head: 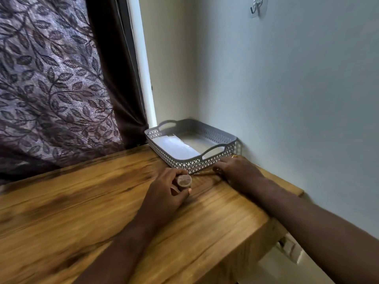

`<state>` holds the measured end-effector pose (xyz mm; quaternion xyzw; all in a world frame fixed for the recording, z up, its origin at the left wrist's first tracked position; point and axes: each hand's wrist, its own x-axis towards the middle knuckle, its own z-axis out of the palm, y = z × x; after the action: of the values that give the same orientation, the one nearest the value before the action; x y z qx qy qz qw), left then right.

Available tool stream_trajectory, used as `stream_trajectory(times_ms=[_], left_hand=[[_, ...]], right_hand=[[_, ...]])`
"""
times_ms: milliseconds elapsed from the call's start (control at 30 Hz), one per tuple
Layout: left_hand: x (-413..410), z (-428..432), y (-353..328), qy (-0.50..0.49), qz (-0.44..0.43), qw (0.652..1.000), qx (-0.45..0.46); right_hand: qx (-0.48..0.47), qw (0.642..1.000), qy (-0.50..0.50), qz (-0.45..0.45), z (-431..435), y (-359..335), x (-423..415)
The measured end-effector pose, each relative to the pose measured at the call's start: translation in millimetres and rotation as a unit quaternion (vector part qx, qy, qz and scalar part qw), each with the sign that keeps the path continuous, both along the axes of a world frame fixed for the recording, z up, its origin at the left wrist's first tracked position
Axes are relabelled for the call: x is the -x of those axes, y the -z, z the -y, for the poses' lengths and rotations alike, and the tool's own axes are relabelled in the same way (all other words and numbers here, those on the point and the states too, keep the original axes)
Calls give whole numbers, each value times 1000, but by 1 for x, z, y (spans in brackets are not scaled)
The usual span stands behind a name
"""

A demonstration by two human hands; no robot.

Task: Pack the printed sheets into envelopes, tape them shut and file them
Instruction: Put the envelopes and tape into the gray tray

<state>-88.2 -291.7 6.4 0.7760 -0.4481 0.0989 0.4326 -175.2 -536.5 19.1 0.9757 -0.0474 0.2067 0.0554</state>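
One tape roll [184,180] in left hand [164,187], envelopes [176,147] in basket [190,163] beyond

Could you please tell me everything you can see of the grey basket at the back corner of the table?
The grey rectangular plastic basket is shallow, with lattice-cut walls, a smooth rim and a cut-out handle at each short end. It sits upright on the wooden table, set in the corner by the pale wall. Inside lie white paper envelopes, flat, covering part of the floor. The right hand rests close to its near end; whether it touches cannot be told.
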Motion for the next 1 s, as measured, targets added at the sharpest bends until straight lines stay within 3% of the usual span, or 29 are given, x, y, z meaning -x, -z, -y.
stream_trajectory(times_ms=[200, 367, 767, 1000], left_hand=[[-11, 10, 1, -49, -5, 998, 30], [-14, 6, 4, -41, -14, 999, 28], [-15, 6, 5, -30, -44, 998, 21], [-16, 6, 6, -29, -38, 999, -1]], right_hand=[[-3, 1000, 13, 27, 10, 2, -13], [18, 997, 54, 48, 17, 6, -22], [56, 995, 26, 78, 19, 6, -30], [-13, 995, 39, 95, 16, 11, -23]])
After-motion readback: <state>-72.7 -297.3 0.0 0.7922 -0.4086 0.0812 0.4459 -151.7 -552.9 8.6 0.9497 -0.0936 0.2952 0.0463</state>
